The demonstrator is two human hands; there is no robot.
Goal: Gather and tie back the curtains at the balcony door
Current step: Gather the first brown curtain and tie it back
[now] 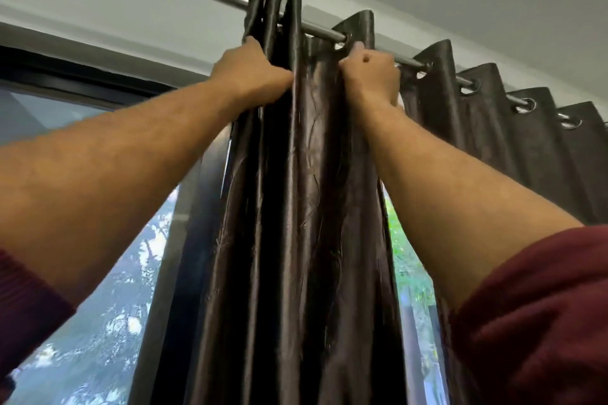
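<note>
Both arms are raised high and stretched forward, the bare forearms converging toward the top of the view. Dark red sleeves are pushed back near the elbows. The left hand (253, 74) is held palm inward with its fingers curled closed around gathered folds of the curtain (306, 174), the thumb side turned toward the middle. The right hand (370, 76) is clenched into a fist just beside it, knuckles upward, with fabric pinched at the top edge. The two hands are kept level, slightly apart.
</note>
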